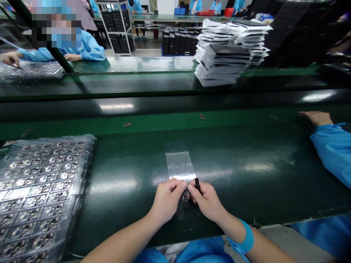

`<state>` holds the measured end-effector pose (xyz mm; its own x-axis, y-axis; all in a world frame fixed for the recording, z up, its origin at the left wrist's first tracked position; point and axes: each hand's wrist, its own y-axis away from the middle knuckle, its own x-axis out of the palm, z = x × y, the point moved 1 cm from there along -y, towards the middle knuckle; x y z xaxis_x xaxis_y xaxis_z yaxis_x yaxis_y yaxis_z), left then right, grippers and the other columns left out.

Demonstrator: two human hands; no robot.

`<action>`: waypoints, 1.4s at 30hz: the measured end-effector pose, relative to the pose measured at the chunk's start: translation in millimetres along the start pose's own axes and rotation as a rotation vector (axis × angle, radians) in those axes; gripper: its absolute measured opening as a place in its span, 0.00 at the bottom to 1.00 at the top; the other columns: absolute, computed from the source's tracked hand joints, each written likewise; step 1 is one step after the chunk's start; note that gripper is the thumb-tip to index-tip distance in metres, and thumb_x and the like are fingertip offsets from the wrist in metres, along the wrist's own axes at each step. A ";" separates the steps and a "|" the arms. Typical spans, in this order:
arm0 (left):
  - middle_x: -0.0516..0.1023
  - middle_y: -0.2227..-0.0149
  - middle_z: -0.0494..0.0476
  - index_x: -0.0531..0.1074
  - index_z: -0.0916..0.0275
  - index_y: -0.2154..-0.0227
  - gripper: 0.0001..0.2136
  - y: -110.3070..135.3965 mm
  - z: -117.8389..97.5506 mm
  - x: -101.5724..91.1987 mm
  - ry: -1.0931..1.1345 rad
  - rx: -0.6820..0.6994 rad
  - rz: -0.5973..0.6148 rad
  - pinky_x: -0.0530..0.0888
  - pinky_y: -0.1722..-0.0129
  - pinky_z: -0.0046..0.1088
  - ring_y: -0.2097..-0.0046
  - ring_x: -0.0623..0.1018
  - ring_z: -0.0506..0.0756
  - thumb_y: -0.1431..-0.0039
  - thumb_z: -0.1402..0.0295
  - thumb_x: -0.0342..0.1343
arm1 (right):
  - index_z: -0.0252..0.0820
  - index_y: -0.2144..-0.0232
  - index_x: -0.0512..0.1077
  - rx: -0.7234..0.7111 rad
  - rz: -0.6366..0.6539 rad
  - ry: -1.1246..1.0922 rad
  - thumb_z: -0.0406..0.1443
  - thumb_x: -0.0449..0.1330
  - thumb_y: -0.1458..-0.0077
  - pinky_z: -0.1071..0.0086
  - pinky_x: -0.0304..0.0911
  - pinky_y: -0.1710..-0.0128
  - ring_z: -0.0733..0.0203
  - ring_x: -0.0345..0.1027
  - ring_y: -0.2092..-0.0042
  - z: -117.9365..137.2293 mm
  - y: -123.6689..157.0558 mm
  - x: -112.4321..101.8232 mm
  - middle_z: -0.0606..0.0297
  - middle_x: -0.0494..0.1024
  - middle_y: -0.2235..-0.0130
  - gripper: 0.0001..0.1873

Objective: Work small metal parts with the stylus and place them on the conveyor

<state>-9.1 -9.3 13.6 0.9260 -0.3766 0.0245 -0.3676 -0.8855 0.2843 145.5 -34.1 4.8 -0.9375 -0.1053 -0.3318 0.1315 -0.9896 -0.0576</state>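
Both hands (186, 201) close together, fingertips pinching a small circuit board (185, 196) above the dark green surface (246, 175).
A clear film strip (178, 162) lies just ahead, a plastic tray of boards (41, 193) sits left, a co-worker's hand (316, 117) rests right, and stacked packets (230, 51) stand beyond.

Bright, even light falls from overhead, and long white glare streaks lie across the glossy green bench (246, 190) ahead of the left hand (167, 202) and right hand (207, 201). Shadows under both hands are soft and faint. The clear film (178, 160) just ahead of the hands flares white, and the plastic tray (41, 197) left of them glitters. Wide-angle distortion bows the bench edges, and the far corners look soft and slightly blurred.
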 end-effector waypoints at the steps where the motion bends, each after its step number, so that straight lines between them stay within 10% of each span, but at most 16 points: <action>1: 0.77 0.71 0.55 0.78 0.63 0.74 0.17 0.4 -1.6 0.2 -0.005 0.010 -0.004 0.69 0.65 0.27 0.67 0.73 0.53 0.39 0.58 0.53 | 0.42 0.78 0.67 -0.004 -0.007 0.003 0.39 0.52 0.36 0.71 0.63 0.73 0.63 0.65 0.77 0.0 -0.1 0.3 0.69 0.71 0.79 0.18; 15: 0.75 0.73 0.53 0.76 0.66 0.62 0.18 1.8 4.5 6.4 0.339 -0.150 0.085 0.75 0.66 0.30 0.70 0.74 0.51 0.52 0.58 0.66 | 0.43 0.79 0.65 -0.072 -0.162 0.126 0.34 0.53 0.41 0.72 0.58 0.76 0.65 0.61 0.78 -7.3 6.9 -2.4 0.71 0.65 0.80 0.13; 42: 0.74 0.73 0.54 0.77 0.68 0.65 0.11 5.4 -2.0 0.1 0.153 -0.028 0.135 0.71 0.68 0.26 0.71 0.72 0.49 0.44 0.64 0.60 | 0.43 0.77 0.61 -0.236 0.008 0.074 0.30 0.49 0.44 0.71 0.53 0.75 0.65 0.56 0.78 -6.8 9.0 -6.2 0.72 0.59 0.79 0.10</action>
<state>-10.9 -13.6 17.1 0.8714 -0.4439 0.2091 -0.4890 -0.8207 0.2955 154.7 -41.6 -0.1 -0.9110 -0.0967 -0.4008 0.2183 -0.9378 -0.2698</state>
